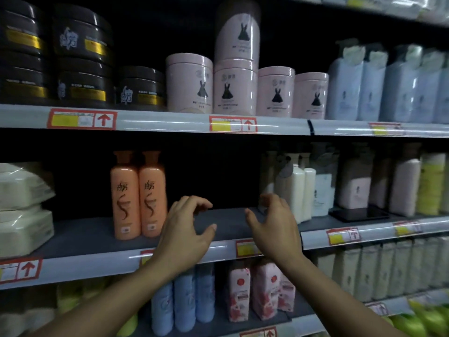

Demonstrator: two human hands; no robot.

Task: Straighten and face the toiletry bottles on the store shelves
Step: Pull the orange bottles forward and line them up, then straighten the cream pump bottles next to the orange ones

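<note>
A: Report the position of the task items.

B: Two orange bottles [138, 194] stand upright, side by side and touching, on the middle shelf [226, 216]. Both labels face outward. To their right the shelf surface is bare up to a group of white and cream bottles [295, 190], which are blurred.

A: State of the left hand?

B: The left hand [185, 229] reaches over the front edge of the middle shelf, just right of the orange bottles and not touching them. Its fingers are spread and loosely curved, thumb extended to the right. It holds nothing.

A: Right hand?

B: The right hand [274, 222] is held over the same bare section, near the white and cream bottles. Fingers are loosely curved, thumb extended to the left, palm toward the shelf. It grips nothing; contact between its fingertips and the nearest bottle cannot be determined.

A: Surroundings?

B: Upper shelf: stacked dark jars [82, 57] at left, pink canisters [233, 88] in the centre with one stacked on top, pale blue bottles [388, 88] at right. Middle shelf, far left: wrapped white packs [24, 207]. A flat dark object [359, 214] lies in front of the blurred bottles at right. Lower shelf: light blue bottles [184, 302] and pink floral bottles [262, 290]. Red-bordered price tags [81, 119] run along the shelf rails.
</note>
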